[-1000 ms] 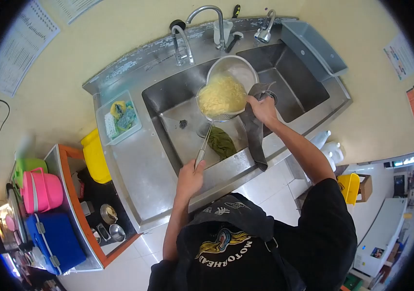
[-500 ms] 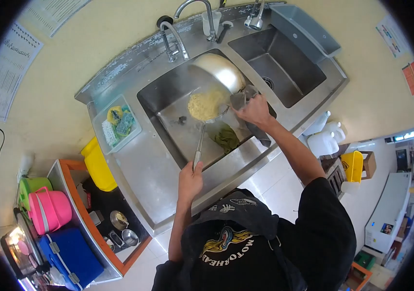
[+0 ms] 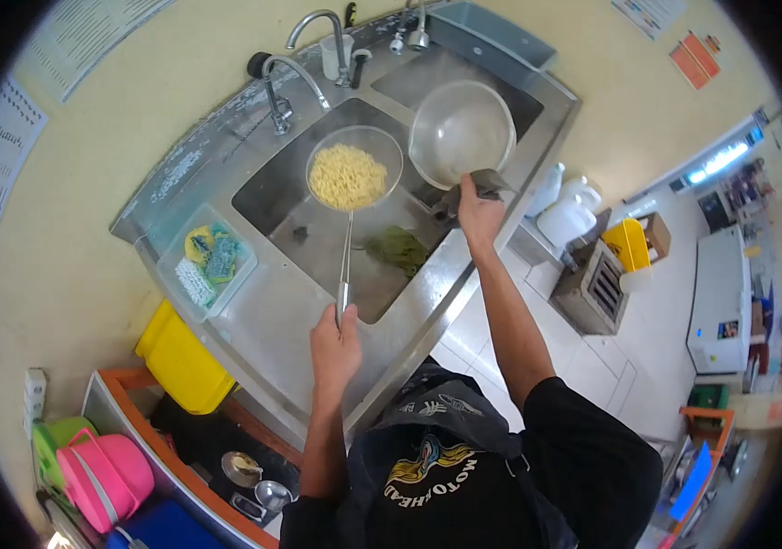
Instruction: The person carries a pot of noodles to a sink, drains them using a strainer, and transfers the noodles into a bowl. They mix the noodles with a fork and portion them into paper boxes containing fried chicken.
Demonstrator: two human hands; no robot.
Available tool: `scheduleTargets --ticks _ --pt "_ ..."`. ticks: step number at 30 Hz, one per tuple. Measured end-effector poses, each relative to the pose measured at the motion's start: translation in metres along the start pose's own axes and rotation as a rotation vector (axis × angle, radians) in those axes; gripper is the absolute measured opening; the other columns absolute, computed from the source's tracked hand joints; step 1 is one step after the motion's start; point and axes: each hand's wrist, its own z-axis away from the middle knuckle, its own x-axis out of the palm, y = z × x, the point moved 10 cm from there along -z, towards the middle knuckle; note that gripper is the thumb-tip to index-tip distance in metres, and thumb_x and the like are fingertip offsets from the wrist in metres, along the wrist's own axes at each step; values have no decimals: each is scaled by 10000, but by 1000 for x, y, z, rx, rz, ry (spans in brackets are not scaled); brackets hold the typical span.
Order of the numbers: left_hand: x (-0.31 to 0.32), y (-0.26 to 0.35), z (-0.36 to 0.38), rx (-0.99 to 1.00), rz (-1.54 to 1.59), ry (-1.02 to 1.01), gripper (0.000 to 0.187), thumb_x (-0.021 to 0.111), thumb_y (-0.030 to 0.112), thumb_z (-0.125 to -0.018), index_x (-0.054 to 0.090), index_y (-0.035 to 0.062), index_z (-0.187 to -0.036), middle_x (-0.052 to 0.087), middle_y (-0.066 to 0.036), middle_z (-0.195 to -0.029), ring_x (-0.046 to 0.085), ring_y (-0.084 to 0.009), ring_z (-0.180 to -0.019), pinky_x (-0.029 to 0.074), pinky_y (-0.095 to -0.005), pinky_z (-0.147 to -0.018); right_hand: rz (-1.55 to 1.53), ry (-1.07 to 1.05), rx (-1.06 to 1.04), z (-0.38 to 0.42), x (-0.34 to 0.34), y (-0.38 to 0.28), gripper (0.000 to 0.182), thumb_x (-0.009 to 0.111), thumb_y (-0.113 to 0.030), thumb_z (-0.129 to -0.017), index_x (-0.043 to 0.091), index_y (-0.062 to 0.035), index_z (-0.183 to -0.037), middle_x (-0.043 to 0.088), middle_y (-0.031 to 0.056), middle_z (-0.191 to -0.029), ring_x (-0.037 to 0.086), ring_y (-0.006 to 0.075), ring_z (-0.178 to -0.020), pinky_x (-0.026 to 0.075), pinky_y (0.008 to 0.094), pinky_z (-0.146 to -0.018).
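My left hand (image 3: 334, 349) is closed around the handle of a round mesh strainer (image 3: 382, 145). Pale yellow cooked pasta (image 3: 347, 177) lies in the strainer, which is over the left sink basin (image 3: 318, 265). My right hand (image 3: 481, 222) grips the near edge of a metal pot (image 3: 464, 128) through a dark cloth (image 3: 447, 208). The pot is tilted toward me, and its inside looks drained, with a wet sheen. It hangs over the divider and the right basin. A crumpled dark green cloth (image 3: 398, 249) rests on the left basin's floor, below the strainer.
Curved faucets (image 3: 340, 46) rise behind the basins. A clear tub (image 3: 217, 265) with sponges sits on the left counter. A grey plastic basin (image 3: 491, 35) stands at the back right. White jugs (image 3: 569, 212) are right of the sink; a yellow bin (image 3: 185, 361) is at lower left.
The pot has moved right, away from above the strainer, and turned so its inside faces up. The strainer with the pasta is higher and more level. The camera view has shifted.
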Motion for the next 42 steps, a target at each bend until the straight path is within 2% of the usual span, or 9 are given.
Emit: scheduleTargets --ticks 5,11,21,25,26,29,33,39,42 --pt "-28 47 6 181 -18 -70 257 506 210 -899 509 -15 -774 451 -125 -523 446 -202 -460 356 -350 -473 -287 -108 761 77 -38 57 378 605 -442 -752 568 -66 -741 429 -7 -525 384 125 -393 278 278 -357" --pt "-15 75 25 167 139 -411 197 509 213 -921 492 73 -784 373 66 -556 328 -11 -457 262 -189 -398 -354 44 852 141 -199 48 357 542 -482 -806 552 -131 -743 363 -52 -519 294 58 -365 195 223 -333" --pt "96 117 141 308 -57 -961 160 513 215 -925 508 68 -864 356 75 -560 309 -2 -440 239 -171 -373 -276 555 1121 373 -418 63 386 552 -462 -798 557 -76 -815 481 -5 -582 368 74 -396 227 222 -332" --pt "148 118 240 262 -81 -1226 180 507 186 -920 507 36 -821 379 58 -540 337 -20 -452 264 -198 -399 -494 657 1114 431 -431 94 423 552 -531 -820 456 -122 -872 415 -38 -591 360 55 -403 226 208 -333" --pt "67 144 119 128 -65 -1250 174 505 192 -923 499 45 -829 366 65 -539 327 -14 -441 253 -188 -385 -635 604 1064 357 -298 12 393 540 -494 -853 461 -109 -839 409 -34 -584 367 59 -414 252 205 -339" --pt "159 134 365 50 -132 -1502 166 498 196 -928 482 61 -833 344 73 -537 310 -6 -428 233 -173 -370 -819 689 953 440 -486 61 386 511 -444 -892 477 -65 -829 422 -10 -572 396 81 -449 304 221 -369" --pt "207 132 395 40 -248 -1767 172 493 198 -930 483 61 -826 345 73 -538 314 -6 -430 240 -173 -373 -847 827 770 430 -511 42 440 488 -438 -904 544 -1 -879 502 29 -658 470 103 -520 424 244 -438" --pt "219 111 575 553 -454 -2092 201 513 191 -905 524 30 -785 425 34 -533 371 -58 -424 295 -239 -400 -702 1184 528 582 -636 -18 386 484 -399 -918 550 -19 -916 526 52 -705 506 116 -572 454 261 -474" --pt "258 125 485 847 -392 -2259 191 518 168 -886 539 2 -795 457 -26 -510 411 -96 -429 330 -285 -418 -495 1338 457 524 -557 -21 367 482 -378 -925 546 -17 -953 528 51 -711 505 118 -578 457 260 -478"
